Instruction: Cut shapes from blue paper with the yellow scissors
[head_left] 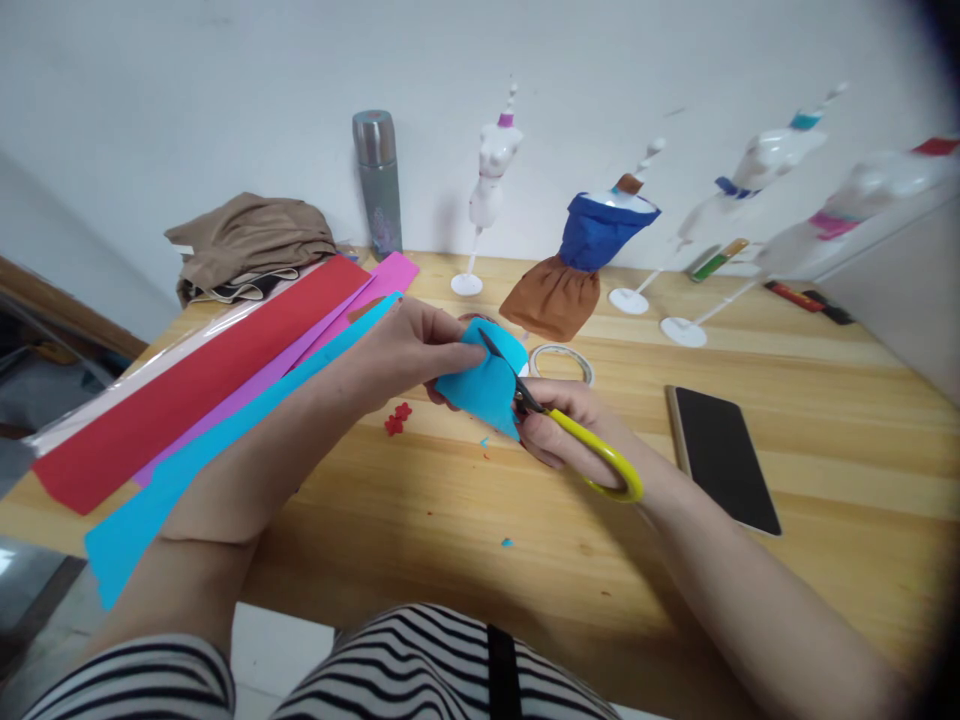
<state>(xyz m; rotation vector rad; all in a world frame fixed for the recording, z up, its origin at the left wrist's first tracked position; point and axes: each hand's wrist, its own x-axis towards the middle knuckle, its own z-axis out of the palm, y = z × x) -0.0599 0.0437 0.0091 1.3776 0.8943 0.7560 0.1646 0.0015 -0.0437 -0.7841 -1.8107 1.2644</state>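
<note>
In front of me, my left hand pinches a small piece of blue paper between thumb and fingers. My right hand grips yellow-handled scissors, whose dark blades lie across the blue paper, one blade over its face. Part of the paper's upper edge looks rounded. Small red paper flowers rest on the table below my left hand. Tiny blue scraps are scattered nearer to me. Behind my hands sits a roll of tape, partly hidden.
Red paper strips, with pink and blue ones, lie at left beside folded brown cloth. A thermos stands at the wall. Several white dress forms line the back, one wearing a blue-and-brown dress. A phone lies right.
</note>
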